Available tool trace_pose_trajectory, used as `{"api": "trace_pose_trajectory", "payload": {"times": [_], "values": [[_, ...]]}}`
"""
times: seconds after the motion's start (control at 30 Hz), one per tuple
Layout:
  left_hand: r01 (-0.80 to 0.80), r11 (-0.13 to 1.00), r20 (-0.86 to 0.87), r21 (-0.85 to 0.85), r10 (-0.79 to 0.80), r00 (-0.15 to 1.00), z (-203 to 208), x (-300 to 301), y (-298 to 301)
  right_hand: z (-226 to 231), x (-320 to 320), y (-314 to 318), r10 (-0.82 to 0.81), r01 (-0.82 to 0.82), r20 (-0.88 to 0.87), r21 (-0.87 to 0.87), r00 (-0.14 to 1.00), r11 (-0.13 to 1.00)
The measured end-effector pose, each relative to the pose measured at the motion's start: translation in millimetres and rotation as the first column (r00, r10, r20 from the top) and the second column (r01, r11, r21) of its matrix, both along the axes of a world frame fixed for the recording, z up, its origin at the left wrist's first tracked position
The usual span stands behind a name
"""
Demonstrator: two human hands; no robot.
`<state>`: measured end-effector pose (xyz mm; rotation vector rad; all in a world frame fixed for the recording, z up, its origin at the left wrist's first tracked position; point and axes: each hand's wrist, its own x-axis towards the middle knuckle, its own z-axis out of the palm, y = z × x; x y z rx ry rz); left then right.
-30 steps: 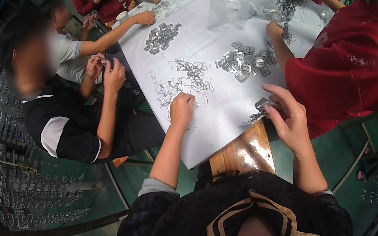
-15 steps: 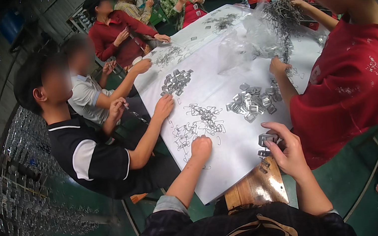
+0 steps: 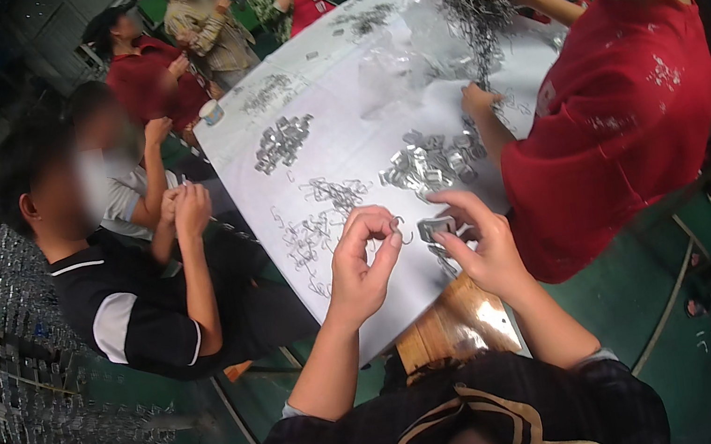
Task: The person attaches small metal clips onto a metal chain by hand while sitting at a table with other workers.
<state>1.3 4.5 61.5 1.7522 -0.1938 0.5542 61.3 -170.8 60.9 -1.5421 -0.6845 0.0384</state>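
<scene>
Left fingers moved inward, two buckle piles

A co-worker in a red shirt at your right, a person in a black shirt at your left, clear plastic ahead of you, green floor below

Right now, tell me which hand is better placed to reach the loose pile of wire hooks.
Left, most likely: the left hand is nearer the loose wire hooks, though it appears to pinch a thin hook. The right hand is farther off and holds a metal buckle.
</scene>
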Motion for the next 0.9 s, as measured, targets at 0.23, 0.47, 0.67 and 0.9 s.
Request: {"api": "trace_pose_trajectory", "payload": {"times": [0.23, 0.47, 0.67, 0.9], "values": [[-0.033, 0.990, 0.003, 0.137, 0.033, 0.999, 3, 1, -16, -3, -5, 4, 0.013, -0.015, 0.049, 0.038, 0.999, 0.999], [-0.058, 0.998, -0.042, -0.038, 0.056, 0.998, -9, -6, -23, -6, -14, 9, 0.014, -0.009, 0.126, -0.040, 0.992, 0.999], [-0.102, 0.991, -0.001, 0.083, 0.102, 0.995, -4, -14, -25, -5, -19, 11, 0.022, -0.023, 0.087, 0.014, 0.996, 1.000], [-0.143, 0.988, 0.074, 0.051, 0.139, 0.987, -5, -20, -29, -11, -20, 7, 0.025, -0.039, 0.119, 0.114, 0.993, 0.993]]}}
